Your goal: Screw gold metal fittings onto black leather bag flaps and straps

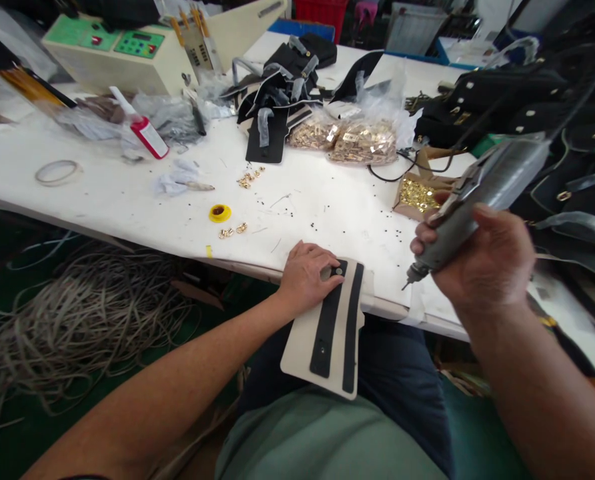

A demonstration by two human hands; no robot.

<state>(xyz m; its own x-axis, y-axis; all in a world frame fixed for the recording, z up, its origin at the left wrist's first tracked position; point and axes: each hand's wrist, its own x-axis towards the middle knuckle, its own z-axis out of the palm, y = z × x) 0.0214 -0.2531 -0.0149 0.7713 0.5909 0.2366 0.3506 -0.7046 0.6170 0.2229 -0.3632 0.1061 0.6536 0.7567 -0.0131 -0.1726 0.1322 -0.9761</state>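
Note:
My left hand (308,271) rests with curled fingers on the top of a cream leather panel with black strips (327,337), which hangs over the table's front edge onto my lap. Thumb and forefinger pinch a small dark stud (336,272) on the black strip. My right hand (480,257) grips a grey electric screwdriver (470,210), held tilted with its bit (408,280) pointing down-left, a little right of the panel and above the table.
On the white table (302,200) lie gold fittings (250,178), a yellow ring (220,213), a red-capped glue bottle (147,135), bags of gold hardware (362,142), a box of gold pieces (417,195), black leather pieces (277,93) and a machine (122,53). Strap scraps (72,320) pile on the floor.

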